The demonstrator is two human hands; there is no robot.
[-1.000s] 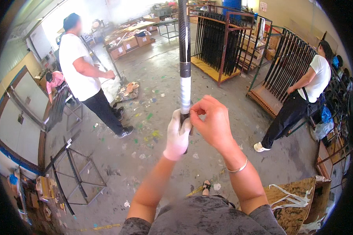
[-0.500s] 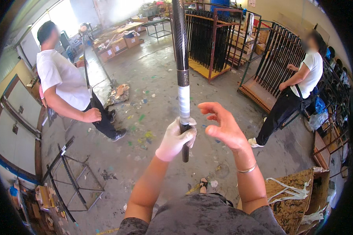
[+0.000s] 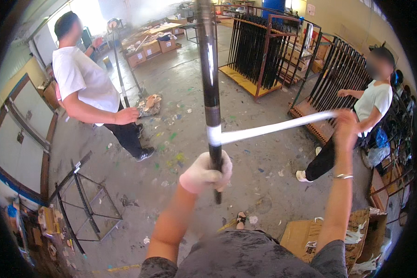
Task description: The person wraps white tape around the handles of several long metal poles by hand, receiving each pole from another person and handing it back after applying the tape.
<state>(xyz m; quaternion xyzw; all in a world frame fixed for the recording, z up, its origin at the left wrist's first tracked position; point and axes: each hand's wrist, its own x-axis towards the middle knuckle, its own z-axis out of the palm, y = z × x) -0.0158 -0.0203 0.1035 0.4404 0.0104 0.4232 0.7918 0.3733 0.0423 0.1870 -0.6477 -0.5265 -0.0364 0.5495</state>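
Note:
My left hand (image 3: pixel 205 172), in a white glove, is closed round the lower end of a glossy black pole (image 3: pixel 210 83) that stands upright in front of me. Just above that grip, a white band is wrapped on the pole. From the band a white tape strip (image 3: pixel 278 129) stretches taut to the right and slightly upward. Its far end runs into my bare right hand (image 3: pixel 345 130), which is smeared by motion but closed on the strip. A metal bangle (image 3: pixel 343 176) circles my right wrist.
At left a person (image 3: pixel 85 88) handles another pole by a metal frame (image 3: pixel 85 204). Another person (image 3: pixel 370 102) is at right, beside racks of black poles (image 3: pixel 250 51). A torn cardboard box (image 3: pixel 306 234) stands near my right side. Scraps litter the floor (image 3: pixel 180 125).
My right hand has swung right, away from the pole, with the white strip now stretched from it. The white wrapping on the pole has shrunk to a short band.

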